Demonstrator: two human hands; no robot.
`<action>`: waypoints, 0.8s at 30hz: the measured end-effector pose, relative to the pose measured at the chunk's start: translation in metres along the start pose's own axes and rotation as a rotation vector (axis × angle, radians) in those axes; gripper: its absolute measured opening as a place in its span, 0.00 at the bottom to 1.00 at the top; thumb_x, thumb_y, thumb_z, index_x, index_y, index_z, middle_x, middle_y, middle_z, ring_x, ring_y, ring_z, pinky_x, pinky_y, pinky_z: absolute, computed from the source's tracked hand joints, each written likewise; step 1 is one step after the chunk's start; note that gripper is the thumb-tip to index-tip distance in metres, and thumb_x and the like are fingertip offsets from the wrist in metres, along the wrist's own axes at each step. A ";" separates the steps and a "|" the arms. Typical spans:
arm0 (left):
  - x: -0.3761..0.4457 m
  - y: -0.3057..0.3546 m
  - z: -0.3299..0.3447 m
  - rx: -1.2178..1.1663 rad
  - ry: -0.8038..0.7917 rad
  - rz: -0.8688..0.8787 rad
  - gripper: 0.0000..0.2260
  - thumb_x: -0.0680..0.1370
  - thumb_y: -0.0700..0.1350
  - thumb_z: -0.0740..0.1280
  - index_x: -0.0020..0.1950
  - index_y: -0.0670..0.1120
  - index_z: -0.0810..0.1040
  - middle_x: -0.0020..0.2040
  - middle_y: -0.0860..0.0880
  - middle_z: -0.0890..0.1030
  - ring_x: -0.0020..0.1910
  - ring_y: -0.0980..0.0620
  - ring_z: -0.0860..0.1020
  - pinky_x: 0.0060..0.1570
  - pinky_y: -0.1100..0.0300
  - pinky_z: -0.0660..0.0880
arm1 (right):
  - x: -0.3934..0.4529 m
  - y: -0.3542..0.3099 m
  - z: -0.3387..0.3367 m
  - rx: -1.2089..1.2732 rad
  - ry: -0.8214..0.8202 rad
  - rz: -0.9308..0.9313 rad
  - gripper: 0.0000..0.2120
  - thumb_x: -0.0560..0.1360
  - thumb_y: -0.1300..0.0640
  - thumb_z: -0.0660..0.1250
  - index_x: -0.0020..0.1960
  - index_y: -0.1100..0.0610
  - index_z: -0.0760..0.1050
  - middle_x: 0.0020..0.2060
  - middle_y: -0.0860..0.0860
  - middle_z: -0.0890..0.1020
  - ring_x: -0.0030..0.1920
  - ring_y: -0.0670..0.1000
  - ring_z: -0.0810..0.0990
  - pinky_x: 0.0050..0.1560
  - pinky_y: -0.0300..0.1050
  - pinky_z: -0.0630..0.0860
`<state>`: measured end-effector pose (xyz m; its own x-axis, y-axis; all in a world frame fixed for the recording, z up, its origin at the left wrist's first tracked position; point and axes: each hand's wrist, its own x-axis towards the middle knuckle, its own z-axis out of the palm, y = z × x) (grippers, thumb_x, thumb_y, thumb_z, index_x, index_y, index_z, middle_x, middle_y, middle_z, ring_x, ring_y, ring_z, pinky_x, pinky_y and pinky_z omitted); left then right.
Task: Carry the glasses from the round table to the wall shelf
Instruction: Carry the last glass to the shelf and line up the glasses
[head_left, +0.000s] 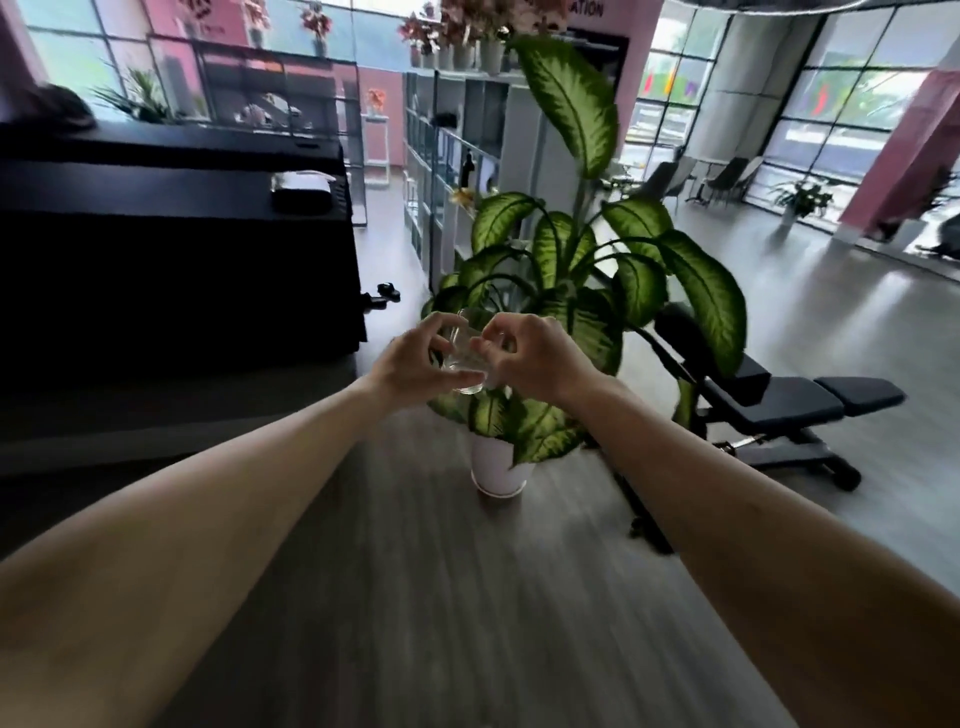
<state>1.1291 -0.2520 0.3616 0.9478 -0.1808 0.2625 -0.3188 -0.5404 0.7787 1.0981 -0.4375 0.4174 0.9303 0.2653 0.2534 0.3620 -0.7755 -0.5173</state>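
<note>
A clear drinking glass (464, 358) is held out in front of me at chest height, above the floor. My left hand (410, 364) grips its left side with curled fingers. My right hand (535, 358) pinches its right side with fingertips. The glass is partly hidden by both hands and is hard to make out against the leaves behind. A tall white-grey shelf unit (447, 156) with flower pots on top stands ahead, behind the plant. The round table is out of view.
A large leafy plant in a white pot (498, 467) stands straight ahead on the wooden floor. A black counter (171, 244) fills the left side. A black weight bench (779, 410) lies to the right. Chairs (727, 176) stand far right by the windows.
</note>
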 end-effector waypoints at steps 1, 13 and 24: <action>0.017 -0.013 -0.007 0.011 0.019 -0.014 0.30 0.61 0.59 0.79 0.60 0.65 0.71 0.49 0.53 0.83 0.46 0.54 0.82 0.51 0.51 0.80 | 0.025 0.004 0.009 0.013 -0.013 -0.019 0.09 0.78 0.46 0.67 0.51 0.50 0.81 0.38 0.44 0.81 0.42 0.47 0.81 0.43 0.42 0.73; 0.162 -0.116 -0.112 0.134 0.267 -0.211 0.32 0.66 0.58 0.78 0.67 0.59 0.70 0.51 0.56 0.80 0.43 0.59 0.78 0.49 0.55 0.78 | 0.292 -0.003 0.090 0.158 -0.109 -0.281 0.10 0.74 0.43 0.71 0.46 0.49 0.83 0.42 0.46 0.85 0.43 0.46 0.83 0.43 0.41 0.75; 0.135 -0.230 -0.268 0.226 0.521 -0.450 0.34 0.64 0.62 0.77 0.66 0.62 0.68 0.53 0.56 0.79 0.49 0.53 0.80 0.54 0.48 0.80 | 0.413 -0.147 0.224 0.243 -0.322 -0.576 0.10 0.74 0.44 0.71 0.48 0.50 0.84 0.44 0.47 0.85 0.48 0.47 0.83 0.51 0.45 0.80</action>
<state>1.3300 0.0680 0.3706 0.8456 0.4838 0.2255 0.1635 -0.6370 0.7534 1.4427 -0.0849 0.4149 0.5440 0.7810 0.3067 0.7705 -0.3203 -0.5512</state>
